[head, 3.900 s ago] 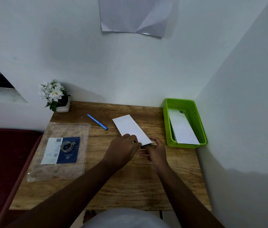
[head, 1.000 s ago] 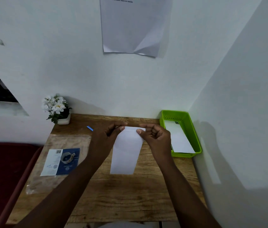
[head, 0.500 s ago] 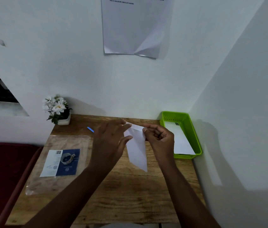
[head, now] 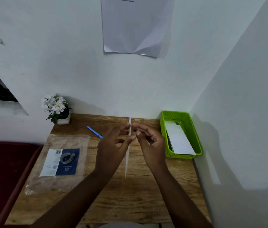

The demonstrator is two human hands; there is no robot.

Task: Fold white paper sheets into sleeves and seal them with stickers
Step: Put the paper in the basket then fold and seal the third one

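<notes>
Folded white paper sleeve [head: 128, 155] is up in the air over the middle of the counter [head: 130, 199], turned edge-on to the camera so it reads as a thin vertical strip. Left hand [head: 112, 150] and right hand [head: 151, 142] flank its upper part. Left grip: fingertips pinch the sheet. Right grip: fingers curled in at the sheet's edge, apparently pinching it too, though the contact is blurred.

Containers:
- Green basket [head: 164, 134] at the counter's right rear, against the side wall. Inside: a white folded sheet [head: 179, 140] lying flat, a small dark mark at its far end. A dark edge shows under its left side; can't tell what that is.
- Clear plastic bag [head: 36, 180] flat on the left of the counter. Inside: a blue-and-white printed card [head: 67, 168] with a tape roll [head: 66, 157].

Also on the counter: blue pen [head: 94, 132] behind the left hand, small white flower pot [head: 58, 109] at the left rear corner. Paper notice [head: 135, 25] on the back wall.
</notes>
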